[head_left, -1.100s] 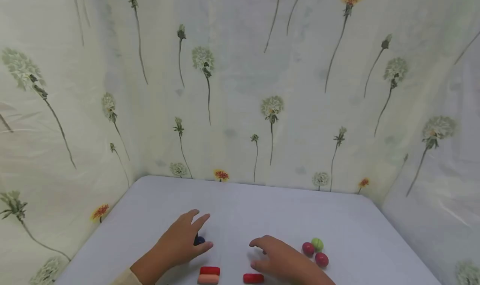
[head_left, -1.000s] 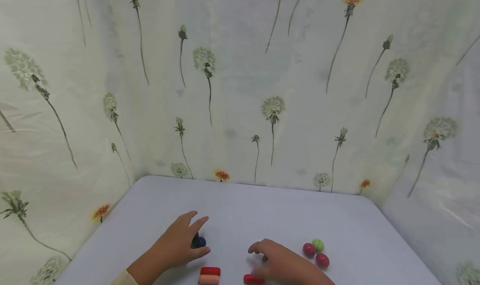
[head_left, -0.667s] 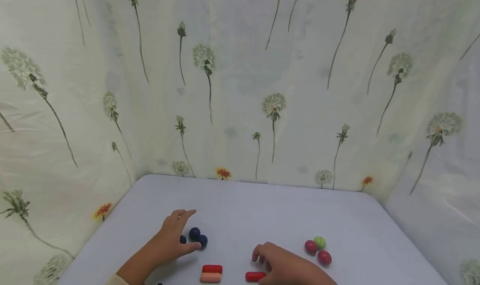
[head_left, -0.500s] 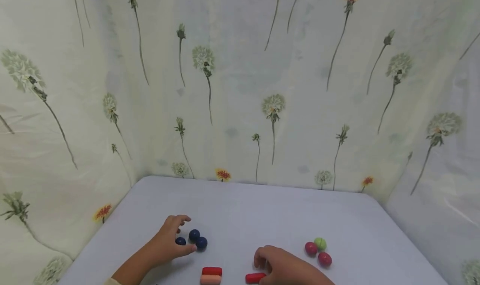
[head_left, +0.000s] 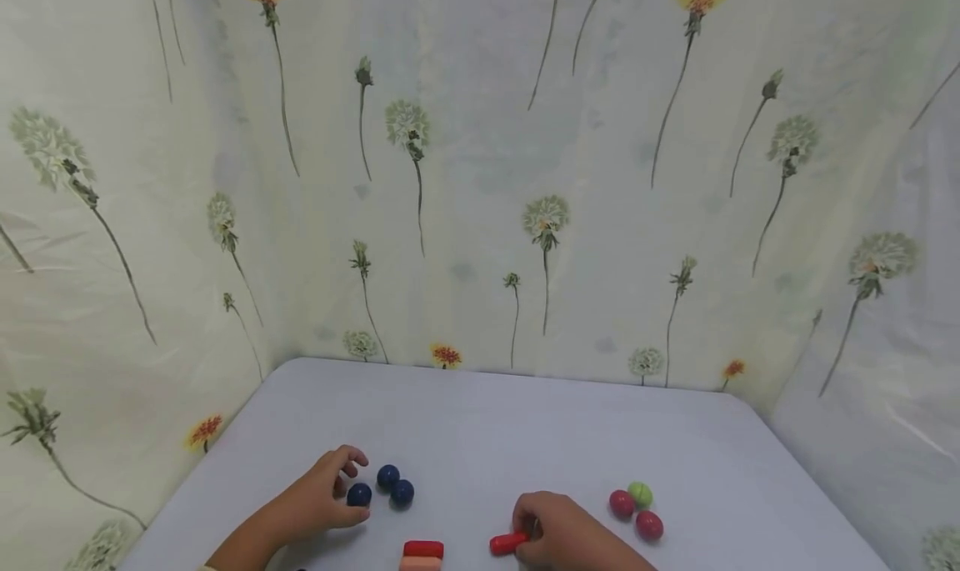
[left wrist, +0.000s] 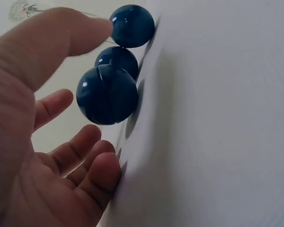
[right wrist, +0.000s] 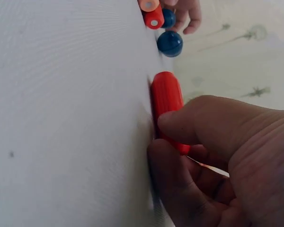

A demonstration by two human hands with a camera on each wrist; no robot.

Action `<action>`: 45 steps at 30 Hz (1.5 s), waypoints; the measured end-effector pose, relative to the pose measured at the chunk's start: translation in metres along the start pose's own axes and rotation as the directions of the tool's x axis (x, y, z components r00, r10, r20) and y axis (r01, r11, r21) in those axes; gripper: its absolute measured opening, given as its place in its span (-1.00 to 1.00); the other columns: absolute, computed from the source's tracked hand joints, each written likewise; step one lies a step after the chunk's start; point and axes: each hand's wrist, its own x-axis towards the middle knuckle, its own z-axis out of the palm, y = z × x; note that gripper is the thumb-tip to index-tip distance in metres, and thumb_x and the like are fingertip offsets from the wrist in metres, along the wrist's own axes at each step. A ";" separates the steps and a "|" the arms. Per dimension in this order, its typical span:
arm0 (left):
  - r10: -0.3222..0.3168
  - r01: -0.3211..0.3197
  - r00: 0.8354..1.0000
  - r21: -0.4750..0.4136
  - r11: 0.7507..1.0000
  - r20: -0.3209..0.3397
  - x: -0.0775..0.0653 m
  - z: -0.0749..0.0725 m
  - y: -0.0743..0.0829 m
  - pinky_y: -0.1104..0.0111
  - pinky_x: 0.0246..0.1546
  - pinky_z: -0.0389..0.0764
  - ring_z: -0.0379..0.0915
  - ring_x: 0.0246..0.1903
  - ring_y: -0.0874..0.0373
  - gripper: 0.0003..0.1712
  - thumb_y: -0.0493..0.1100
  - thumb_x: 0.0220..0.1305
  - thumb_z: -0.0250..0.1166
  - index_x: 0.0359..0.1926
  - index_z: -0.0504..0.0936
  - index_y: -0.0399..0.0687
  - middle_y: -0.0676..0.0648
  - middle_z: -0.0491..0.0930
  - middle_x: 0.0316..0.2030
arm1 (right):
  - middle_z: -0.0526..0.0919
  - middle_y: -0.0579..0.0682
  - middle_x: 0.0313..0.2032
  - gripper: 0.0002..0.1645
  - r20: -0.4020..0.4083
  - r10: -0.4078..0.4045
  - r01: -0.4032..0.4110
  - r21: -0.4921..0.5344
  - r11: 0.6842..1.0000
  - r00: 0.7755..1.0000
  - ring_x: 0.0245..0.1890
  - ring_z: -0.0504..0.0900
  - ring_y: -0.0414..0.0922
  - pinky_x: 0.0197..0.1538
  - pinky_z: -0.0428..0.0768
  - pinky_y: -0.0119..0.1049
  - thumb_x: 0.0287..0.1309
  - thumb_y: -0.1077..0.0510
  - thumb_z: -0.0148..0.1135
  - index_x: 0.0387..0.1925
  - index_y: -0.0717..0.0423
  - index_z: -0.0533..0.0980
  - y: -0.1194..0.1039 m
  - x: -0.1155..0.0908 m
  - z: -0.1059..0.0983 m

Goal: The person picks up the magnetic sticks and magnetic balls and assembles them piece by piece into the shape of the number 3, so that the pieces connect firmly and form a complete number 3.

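The right hand (head_left: pixel 551 525) pinches a red, hard-looking ribbed cylinder (head_left: pixel 504 544) near one end, fingers brought in to the thickness of the piece. The cylinder sits low over the smooth white tabletop (head_left: pixel 465 421); whether it touches cannot be told. Caution: an off-centre pinch may let the free end dip or swing. Uneven pressure could roll the rounded body out of the fingers.

The left hand (head_left: pixel 322 494) forms a loose, half-spread C around a glossy dark blue ball (head_left: pixel 359 494); no firm hold shows. Caution: contact from one side only would probably roll the ball towards the two other dark blue balls (head_left: pixel 388 476) nearby, scattering them.

Materials and shapes: the ball within the left hand carries a fine seam line; its surface gives sharp highlights, so low friction should be expected. The held cylinder has lengthwise ribs, which should aid grip, and a bevelled end. Between the hands, a second red cylinder (head_left: pixel 423 548) lies alongside a peach cylinder (head_left: pixel 421 563); both show a pale spot on the end face. Two glossy crimson balls (head_left: pixel 649 525) and a light green ball (head_left: pixel 640 494) are grouped beyond the right hand.
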 end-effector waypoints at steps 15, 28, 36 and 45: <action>0.094 -0.086 0.993 -0.107 0.991 0.071 -0.004 -0.006 -0.005 0.34 -0.34 0.53 0.47 -0.24 0.08 -0.57 -0.28 0.13 0.55 -0.03 0.56 -0.09 -0.03 0.54 -0.22 | 0.58 -0.10 -0.36 -0.80 -0.123 0.078 -0.074 0.038 0.997 0.989 -0.28 0.52 -0.09 -0.19 0.58 -0.20 0.12 0.21 0.46 -0.26 -0.05 0.59 0.005 0.011 0.007; 0.138 -0.116 0.978 -0.146 0.982 0.156 -0.007 0.003 0.004 0.33 -0.30 0.62 0.56 -0.22 0.07 -0.65 -0.29 0.13 0.54 -0.11 0.61 -0.01 -0.01 0.64 -0.19 | 0.62 -0.13 -0.33 -0.80 -0.160 0.071 -0.054 0.111 0.992 0.984 -0.24 0.55 -0.09 -0.16 0.59 -0.20 0.16 0.15 0.48 -0.24 -0.10 0.59 0.012 0.012 0.008; 0.112 -0.091 0.983 -0.143 0.985 0.145 -0.008 0.015 0.018 0.29 -0.29 0.64 0.56 -0.22 0.08 -0.67 -0.28 0.13 0.55 -0.13 0.62 0.00 0.00 0.65 -0.20 | 0.62 -0.13 -0.31 -0.80 -0.175 0.049 -0.024 0.141 0.990 0.983 -0.22 0.54 -0.10 -0.18 0.54 -0.27 0.18 0.15 0.47 -0.21 -0.12 0.59 0.019 0.013 0.005; 0.108 -0.088 0.983 -0.137 0.987 0.148 -0.008 0.031 0.032 0.27 -0.26 0.64 0.55 -0.23 0.08 -0.70 -0.25 0.16 0.55 -0.13 0.63 0.00 0.00 0.63 -0.24 | 0.64 -0.11 -0.27 -0.79 -0.161 0.077 -0.047 0.182 0.982 0.984 -0.19 0.55 -0.08 -0.13 0.57 -0.19 0.19 0.14 0.47 -0.19 -0.13 0.60 0.018 0.013 0.006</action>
